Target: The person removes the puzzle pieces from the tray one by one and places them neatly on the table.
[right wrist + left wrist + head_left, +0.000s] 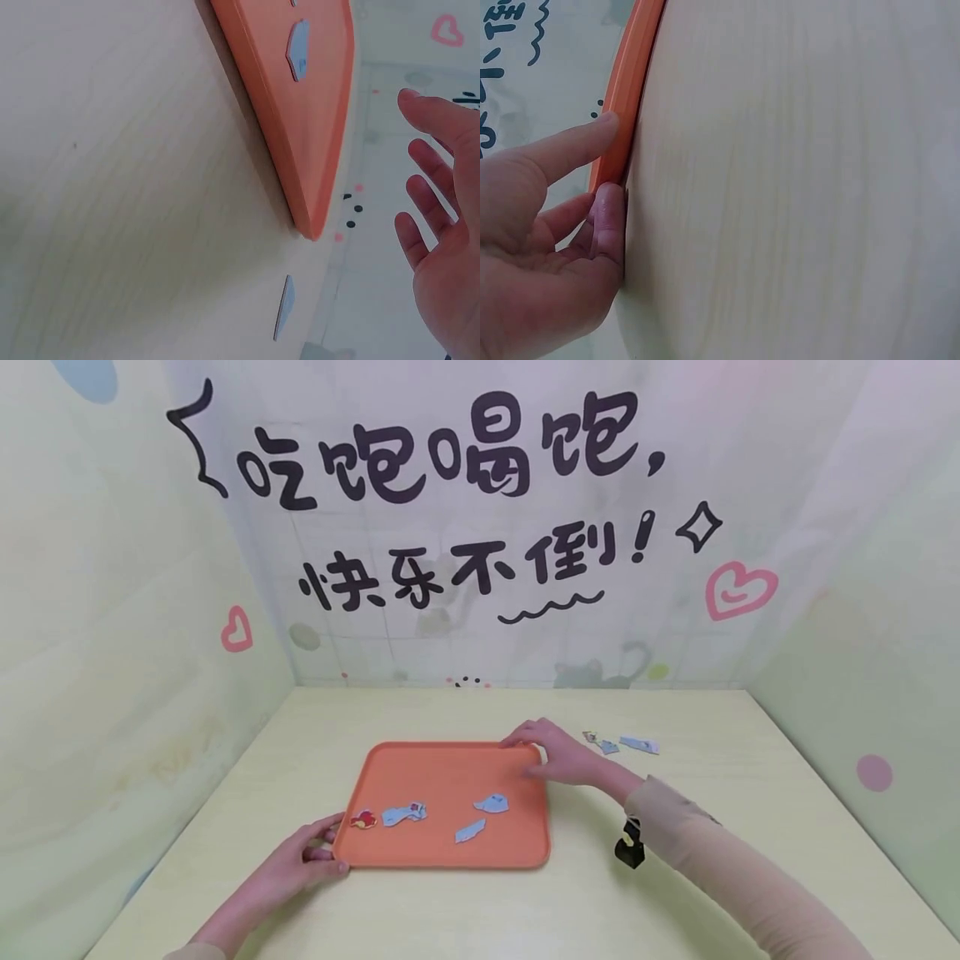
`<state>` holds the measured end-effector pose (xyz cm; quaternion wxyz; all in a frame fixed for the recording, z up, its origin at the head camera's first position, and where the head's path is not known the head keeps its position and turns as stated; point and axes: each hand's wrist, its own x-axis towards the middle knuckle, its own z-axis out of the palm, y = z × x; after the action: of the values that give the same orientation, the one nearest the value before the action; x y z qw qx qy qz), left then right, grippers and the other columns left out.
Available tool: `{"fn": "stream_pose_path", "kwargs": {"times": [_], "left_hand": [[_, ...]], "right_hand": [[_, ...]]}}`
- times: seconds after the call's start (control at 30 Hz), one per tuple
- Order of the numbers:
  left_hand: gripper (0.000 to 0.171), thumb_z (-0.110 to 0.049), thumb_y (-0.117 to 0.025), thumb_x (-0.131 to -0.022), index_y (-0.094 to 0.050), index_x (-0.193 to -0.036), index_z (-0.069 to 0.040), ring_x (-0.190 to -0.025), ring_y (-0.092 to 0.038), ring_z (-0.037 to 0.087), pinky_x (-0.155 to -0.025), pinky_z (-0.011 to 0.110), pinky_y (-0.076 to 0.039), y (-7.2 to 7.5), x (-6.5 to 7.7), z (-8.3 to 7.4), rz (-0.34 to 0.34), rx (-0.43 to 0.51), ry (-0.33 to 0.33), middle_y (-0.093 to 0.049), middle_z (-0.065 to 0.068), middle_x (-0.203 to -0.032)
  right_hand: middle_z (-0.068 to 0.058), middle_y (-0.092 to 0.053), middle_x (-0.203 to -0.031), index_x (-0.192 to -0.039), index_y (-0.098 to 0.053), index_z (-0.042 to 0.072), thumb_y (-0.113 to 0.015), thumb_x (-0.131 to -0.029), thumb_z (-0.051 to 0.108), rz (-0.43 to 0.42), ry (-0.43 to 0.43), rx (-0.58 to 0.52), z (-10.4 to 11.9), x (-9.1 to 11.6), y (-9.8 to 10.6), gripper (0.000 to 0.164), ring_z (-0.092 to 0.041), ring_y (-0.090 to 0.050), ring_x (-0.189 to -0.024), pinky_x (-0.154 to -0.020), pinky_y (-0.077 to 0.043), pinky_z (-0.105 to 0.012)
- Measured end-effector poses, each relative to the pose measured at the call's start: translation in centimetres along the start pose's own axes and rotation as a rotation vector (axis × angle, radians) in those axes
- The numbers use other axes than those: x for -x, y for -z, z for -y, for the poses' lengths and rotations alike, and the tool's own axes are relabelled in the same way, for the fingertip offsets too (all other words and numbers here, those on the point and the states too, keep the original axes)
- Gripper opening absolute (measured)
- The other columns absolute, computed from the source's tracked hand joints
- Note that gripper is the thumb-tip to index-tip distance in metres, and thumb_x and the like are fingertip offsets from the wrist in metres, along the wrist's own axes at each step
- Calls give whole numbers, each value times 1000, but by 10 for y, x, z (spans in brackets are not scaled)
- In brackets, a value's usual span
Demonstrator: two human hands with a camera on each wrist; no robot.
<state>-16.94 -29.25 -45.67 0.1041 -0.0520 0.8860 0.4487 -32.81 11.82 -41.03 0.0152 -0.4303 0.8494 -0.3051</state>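
An orange tray (pixel 442 852) lies on the table with several cut-out paper-like pieces on it. A red piece (pixel 363 820) sits at its left, near a pale blue piece with a pink detail (pixel 403 814). Two more blue pieces, a rounded one (pixel 492 803) and a narrow one (pixel 470 832), lie toward the right. My left hand (pixel 300 857) holds the tray's near left corner, thumb (pixel 592 142) against the orange rim, the other fingers bent beside it. At the far right corner is my right hand (pixel 566 756), its fingers loosely bent and apart from the tray in the right wrist view.
Beyond the tray's right side, a small patterned piece (pixel 601 742) and a blue strip (pixel 640 744) lie on the pale wooden table (pixel 450 914). Printed cloth walls (pixel 480 643) stand behind and at both sides. A black device (pixel 630 843) hangs at the right wrist.
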Motion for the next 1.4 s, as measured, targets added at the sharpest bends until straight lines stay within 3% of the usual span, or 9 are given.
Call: {"fn": "stream_pose_path", "kwargs": {"times": [0.2,0.57,0.87,1.4], "left_hand": [[86,-25,-80,-83,-34,-153,-8,-102,-56,17,-77,23,-49,1,0,0,17,9,-33,-48,13,-132],[83,-27,-77,-85,-34,-153,-6,-98,-56,15,-74,23,-46,1,0,-2,9,-14,-41,-49,13,-130],[83,-26,-78,-84,-35,-152,-6,-95,-55,15,-72,21,-46,0,1,-4,6,-3,-45,-49,13,-129],[82,-25,-77,-86,-34,-153,-7,-100,-56,17,-75,23,-48,-1,-4,-1,-1,-31,-27,-50,13,-130]], "right_hand": [[-7,-61,-129,-131,-63,11,-74,-88,13,65,26,-28,8,-3,-15,45,-35,-51,-118,-98,-43,-52],[0,-59,-135,-132,-62,14,-73,-89,16,173,35,38,8,-4,-36,45,-23,-46,-129,-109,-36,-48],[-2,-61,-129,-130,-65,15,-76,-87,19,193,57,104,8,-4,-45,45,-22,-50,-122,-105,-38,-42],[0,-62,-114,-122,-71,17,-73,-89,13,225,-50,101,16,-2,-51,33,-14,-49,-106,-89,-39,-25]]}}
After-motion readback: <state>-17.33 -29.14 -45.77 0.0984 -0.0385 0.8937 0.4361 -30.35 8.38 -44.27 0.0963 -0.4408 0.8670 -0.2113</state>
